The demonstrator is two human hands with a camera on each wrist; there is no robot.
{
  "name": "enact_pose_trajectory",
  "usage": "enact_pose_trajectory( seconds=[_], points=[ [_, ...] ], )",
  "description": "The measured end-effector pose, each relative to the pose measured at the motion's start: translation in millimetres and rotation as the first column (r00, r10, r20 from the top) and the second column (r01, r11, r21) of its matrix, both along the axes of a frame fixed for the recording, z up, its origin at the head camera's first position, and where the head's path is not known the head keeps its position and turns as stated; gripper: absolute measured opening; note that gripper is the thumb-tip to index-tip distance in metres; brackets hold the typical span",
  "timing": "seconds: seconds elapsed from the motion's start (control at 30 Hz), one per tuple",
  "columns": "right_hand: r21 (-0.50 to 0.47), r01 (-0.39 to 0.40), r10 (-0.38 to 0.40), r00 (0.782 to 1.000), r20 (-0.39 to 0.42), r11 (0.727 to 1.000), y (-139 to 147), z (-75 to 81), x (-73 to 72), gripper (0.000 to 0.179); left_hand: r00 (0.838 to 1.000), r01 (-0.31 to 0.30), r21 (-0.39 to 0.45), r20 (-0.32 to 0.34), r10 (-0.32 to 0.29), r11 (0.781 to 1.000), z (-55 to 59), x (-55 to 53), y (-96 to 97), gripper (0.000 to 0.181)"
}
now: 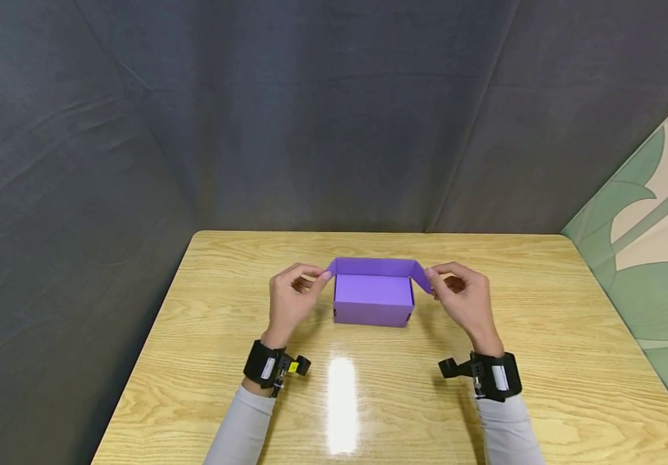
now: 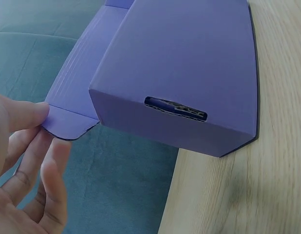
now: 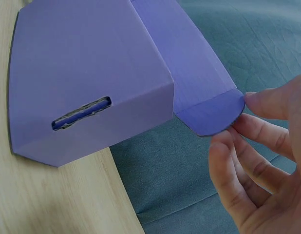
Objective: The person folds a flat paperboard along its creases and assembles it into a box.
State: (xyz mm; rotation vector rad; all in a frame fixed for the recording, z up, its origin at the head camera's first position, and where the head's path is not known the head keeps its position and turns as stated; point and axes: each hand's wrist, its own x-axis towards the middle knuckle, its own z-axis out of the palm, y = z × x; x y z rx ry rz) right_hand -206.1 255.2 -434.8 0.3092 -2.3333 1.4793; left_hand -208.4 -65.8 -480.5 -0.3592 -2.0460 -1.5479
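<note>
A purple cardboard box (image 1: 373,314) stands on the table, its top panel lying flat and a long flap (image 1: 375,267) raised along the far edge. At either end of that flap is a small rounded tab. My left hand (image 1: 293,300) pinches the left tab (image 2: 67,123) between thumb and fingers. The right tab (image 3: 211,113) is held the same way by my right hand (image 1: 464,297). Both wrist views show a slot with torn-looking edges in the box's side, near a corner. The inside of the box is hidden.
The wooden table (image 1: 194,361) extends on all sides of the box, with a bright reflection in front. A dark curtain (image 1: 334,129) hangs behind and to the left. Leaf-patterned fabric (image 1: 654,258) is at the right. Each wrist wears a strapped camera.
</note>
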Motion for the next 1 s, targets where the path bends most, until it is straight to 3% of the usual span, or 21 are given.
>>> enact_pose_trajectory(
  seconds=[0.27,0.6,1.0],
  points=[
    [-0.01,-0.049,0.049,0.997,0.056,0.999,7.7,-14.8,-7.3,0.013,1.0,0.026,0.006,0.01,-0.026,1.0,0.7,1.5,1.1,0.007],
    [-0.05,-0.106,0.11,0.992,0.066,0.993,2.8,-14.6,-5.7,0.018,0.999,0.055,0.045,0.0,-0.055,0.998,3.2,2.5,6.8,0.007],
    [-0.064,-0.138,0.143,0.985,0.091,0.988,1.1,-16.7,-7.1,0.025,0.994,0.089,0.081,0.055,-0.094,0.993,2.8,3.1,5.7,0.009]
  ],
)
